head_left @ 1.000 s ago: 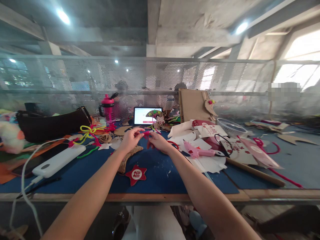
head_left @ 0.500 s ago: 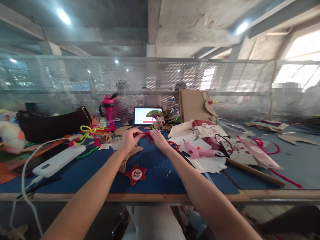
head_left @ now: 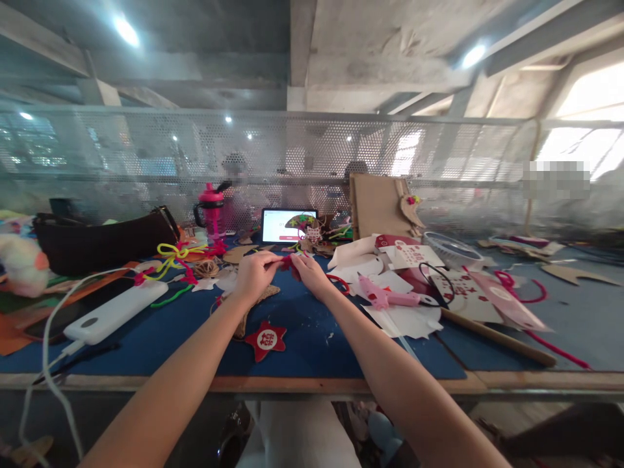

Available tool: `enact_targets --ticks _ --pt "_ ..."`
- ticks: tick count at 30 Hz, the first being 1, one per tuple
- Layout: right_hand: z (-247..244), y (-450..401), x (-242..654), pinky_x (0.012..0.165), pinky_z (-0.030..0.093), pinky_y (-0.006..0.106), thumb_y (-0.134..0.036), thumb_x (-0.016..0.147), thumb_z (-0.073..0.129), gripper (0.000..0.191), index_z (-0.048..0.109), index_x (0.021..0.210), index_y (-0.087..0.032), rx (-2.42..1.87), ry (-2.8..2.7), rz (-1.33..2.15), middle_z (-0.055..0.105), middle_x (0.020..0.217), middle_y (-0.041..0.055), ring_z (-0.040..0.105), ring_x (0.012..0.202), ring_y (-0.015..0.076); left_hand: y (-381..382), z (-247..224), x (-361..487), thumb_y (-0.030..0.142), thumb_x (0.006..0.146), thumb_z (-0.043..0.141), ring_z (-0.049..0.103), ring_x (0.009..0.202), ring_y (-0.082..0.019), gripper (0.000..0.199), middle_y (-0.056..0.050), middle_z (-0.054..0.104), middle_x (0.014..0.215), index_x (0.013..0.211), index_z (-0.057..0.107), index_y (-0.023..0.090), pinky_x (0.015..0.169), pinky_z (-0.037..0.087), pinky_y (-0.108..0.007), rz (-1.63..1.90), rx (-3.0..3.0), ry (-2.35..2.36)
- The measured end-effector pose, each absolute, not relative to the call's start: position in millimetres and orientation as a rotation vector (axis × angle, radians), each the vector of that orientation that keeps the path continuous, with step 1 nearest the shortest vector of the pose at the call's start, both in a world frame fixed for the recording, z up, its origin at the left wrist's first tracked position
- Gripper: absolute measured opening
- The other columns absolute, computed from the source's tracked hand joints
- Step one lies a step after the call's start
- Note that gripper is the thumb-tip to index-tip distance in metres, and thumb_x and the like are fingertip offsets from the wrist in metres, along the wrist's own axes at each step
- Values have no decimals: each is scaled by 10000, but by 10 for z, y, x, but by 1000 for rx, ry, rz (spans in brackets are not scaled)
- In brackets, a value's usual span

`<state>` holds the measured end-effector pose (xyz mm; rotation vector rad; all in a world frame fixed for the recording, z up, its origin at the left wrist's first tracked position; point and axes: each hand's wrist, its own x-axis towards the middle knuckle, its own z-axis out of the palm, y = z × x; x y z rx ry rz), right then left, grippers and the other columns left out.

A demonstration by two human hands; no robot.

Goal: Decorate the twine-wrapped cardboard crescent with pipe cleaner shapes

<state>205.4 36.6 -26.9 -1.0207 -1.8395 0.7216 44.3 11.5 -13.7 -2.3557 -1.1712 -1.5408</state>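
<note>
Between my two hands is a small piece of magenta pipe cleaner (head_left: 286, 262), bunched up and partly hidden by the fingers. My left hand (head_left: 257, 274) pinches its left end between thumb and fingers. On the other end, the fingers of my right hand (head_left: 309, 273) are closed. Below my left hand lies a brown crescent wrapped in cord (head_left: 266, 296), partly covered by the wrist. A red star (head_left: 266, 340) with a white round label lies flat on the blue mat (head_left: 312, 354), nearer the table edge.
At right, a pink glue gun (head_left: 385, 296) rests on white paper scraps beside a wooden stick (head_left: 497, 336). A white power bank (head_left: 115, 312) with a cable is at left. Farther back stand a pink bottle (head_left: 212, 211), a lit tablet (head_left: 275, 224) and cardboard (head_left: 377, 205).
My left hand has turned slightly and covers more of the cord-wrapped crescent. Both hands still hold the magenta piece in nearly the same place.
</note>
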Motion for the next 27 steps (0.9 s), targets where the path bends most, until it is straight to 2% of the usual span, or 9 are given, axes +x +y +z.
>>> enact_targets --ticks 6,11,16,23,27 --pt "-291 375 2028 599 380 260 -526 905 230 516 603 809 -181 -1028 -1843 690 496 563 6 475 577 151 116 -165 475 241 798 614 662 771 -185 138 -57 725 846 857 725 185 736 516 -288 -1611 -2348 -1137" --pt "-296 383 2024 616 382 259 -490 920 213 498 588 802 -185 -1067 -1885 637 525 604 18 496 624 159 132 -187 480 231 799 607 663 805 -194 148 -54 724 878 884 724 199 767 521 -307 -1617 -2341 -1133" --pt "-292 374 2043 616 365 251 -467 922 223 476 563 739 -188 -1076 -1935 530 534 613 15 498 624 150 109 -175 498 188 801 588 661 782 -196 236 -70 719 872 1013 693 177 746 524 -320 -1571 -2374 -1125" --pt "-275 367 2053 620 388 263 -478 913 237 494 580 704 -190 -1002 -1867 634 538 559 10 521 588 152 142 -210 517 262 779 618 681 759 -196 202 -58 722 839 954 674 177 730 544 -312 -1854 -2386 -1289" --pt "-281 373 2047 560 392 249 -465 887 318 372 524 712 -210 -994 -1784 697 508 526 -18 500 537 139 129 -197 519 251 759 635 673 704 -182 92 -34 707 751 816 646 179 691 531 -287 -1829 -2387 -1298"
